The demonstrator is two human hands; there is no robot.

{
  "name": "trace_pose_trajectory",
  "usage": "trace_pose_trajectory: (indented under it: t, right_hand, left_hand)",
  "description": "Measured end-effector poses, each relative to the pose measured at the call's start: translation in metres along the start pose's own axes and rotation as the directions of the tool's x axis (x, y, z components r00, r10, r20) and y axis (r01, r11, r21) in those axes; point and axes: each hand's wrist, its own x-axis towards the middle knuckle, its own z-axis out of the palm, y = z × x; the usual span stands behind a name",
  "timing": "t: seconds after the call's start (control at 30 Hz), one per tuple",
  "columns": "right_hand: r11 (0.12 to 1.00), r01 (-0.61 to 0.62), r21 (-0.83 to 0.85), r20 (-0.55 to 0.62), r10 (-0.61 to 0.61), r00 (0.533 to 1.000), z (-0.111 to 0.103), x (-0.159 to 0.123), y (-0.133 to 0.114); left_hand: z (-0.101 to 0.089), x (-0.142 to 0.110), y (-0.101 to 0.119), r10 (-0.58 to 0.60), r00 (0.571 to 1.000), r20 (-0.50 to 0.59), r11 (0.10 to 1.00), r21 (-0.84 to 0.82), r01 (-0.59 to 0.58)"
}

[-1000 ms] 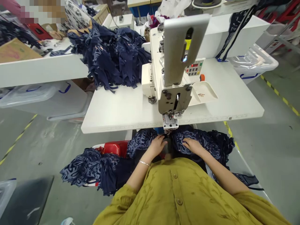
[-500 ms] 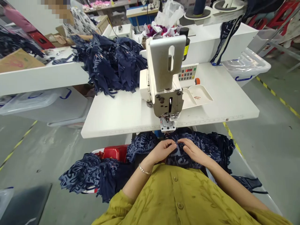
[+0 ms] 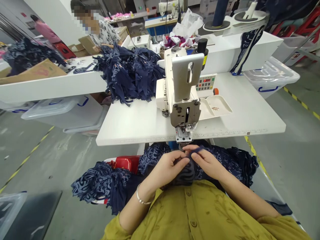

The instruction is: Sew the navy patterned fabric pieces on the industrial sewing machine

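Navy strip (image 3: 198, 150), at lower centre of the frame, should lie flat and untwisted where I pinch it in the right hand (image 3: 208, 164), left hand (image 3: 170, 166) half-curled, its hold unclear.

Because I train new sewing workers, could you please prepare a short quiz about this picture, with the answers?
1. Choose one. The left hand and right hand hold:
(a) an orange knob
(b) navy fabric
(c) a white plastic bag
2. True or false: the bracelet is on the left wrist.
3. Fill the gap: the digits on the control panel beside the sewing machine are lit in ____.

Key: 1. b; 2. true; 3. red.
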Motion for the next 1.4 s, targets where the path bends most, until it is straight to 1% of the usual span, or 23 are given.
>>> trace_pose_trajectory:
  t: [0.07,0.1,0.2,0.27,0.33,0.4,0.47,0.53,0.6,0.67,0.8,0.9,1.07,1.13,1.27,1.4]
  right_hand:
    - [0.995,-0.096,0.001,-0.094,0.095,0.991,0.001,0.004,-0.003]
    - [0.992,-0.122,0.02,-0.124,0.123,0.985,0.0,0.007,-0.004]
    - [0.983,-0.133,0.129,-0.184,0.156,0.97,-0.007,0.021,-0.003]
    - [0.976,-0.115,0.185,-0.242,0.159,0.957,-0.014,0.036,0.003]
    - [0.982,-0.088,0.165,-0.294,0.134,0.946,-0.021,0.052,0.01]
    - [0.996,-0.061,0.07,-0.31,0.08,0.947,-0.025,0.068,0.015]
    - [0.997,-0.049,-0.055,-0.31,0.029,0.95,-0.027,0.08,0.016]
    - [0.984,-0.04,-0.171,-0.301,-0.014,0.954,-0.026,0.088,0.014]
    - [0.966,-0.022,-0.256,-0.295,-0.056,0.954,-0.025,0.094,0.01]
    - [0.952,0.005,-0.307,-0.29,-0.098,0.952,-0.024,0.097,0.008]
    - [0.931,0.061,-0.36,-0.29,-0.174,0.941,-0.026,0.103,0.011]
    - [0.917,0.067,-0.393,-0.288,-0.192,0.938,-0.028,0.106,0.018]
    - [0.918,0.065,-0.391,-0.297,-0.193,0.935,-0.029,0.108,0.021]
    - [0.92,0.066,-0.386,-0.299,-0.192,0.935,-0.028,0.108,0.019]
    - [0.923,0.094,-0.372,-0.307,-0.218,0.926,-0.027,0.111,0.018]
    - [0.93,0.094,-0.355,-0.313,-0.213,0.925,-0.026,0.113,0.02]
  left_hand:
    - [0.005,0.006,0.0,0.01,0.995,-0.099,0.999,-0.029,-0.013]
    - [0.008,0.009,0.0,0.03,0.991,-0.132,0.999,-0.024,-0.034]
    - [0.012,0.019,0.001,0.143,0.969,-0.201,0.989,0.064,-0.133]
    - [0.014,0.024,-0.001,0.231,0.937,-0.264,0.964,0.194,-0.183]
    - [0.015,0.028,-0.007,0.328,0.908,-0.261,0.903,0.369,-0.221]
    - [0.018,0.029,-0.014,0.401,0.895,-0.198,0.805,0.541,-0.241]
    - [0.02,0.028,-0.021,0.423,0.896,-0.136,0.707,0.668,-0.232]
    - [0.023,0.024,-0.025,0.415,0.899,-0.137,0.652,0.734,-0.189]
    - [0.026,0.022,-0.027,0.41,0.897,-0.163,0.642,0.75,-0.157]
    - [0.029,0.022,-0.028,0.41,0.89,-0.199,0.659,0.74,-0.138]
    - [0.036,0.028,-0.03,0.395,0.888,-0.234,0.68,0.724,-0.112]
    - [0.039,0.033,-0.031,0.387,0.891,-0.238,0.682,0.724,-0.103]
    - [0.042,0.034,-0.033,0.373,0.895,-0.246,0.698,0.71,-0.095]
    - [0.042,0.033,-0.034,0.386,0.889,-0.248,0.693,0.714,-0.101]
    - [0.044,0.032,-0.034,0.435,0.863,-0.256,0.664,0.739,-0.116]
    - [0.046,0.033,-0.031,0.431,0.864,-0.26,0.623,0.779,-0.076]
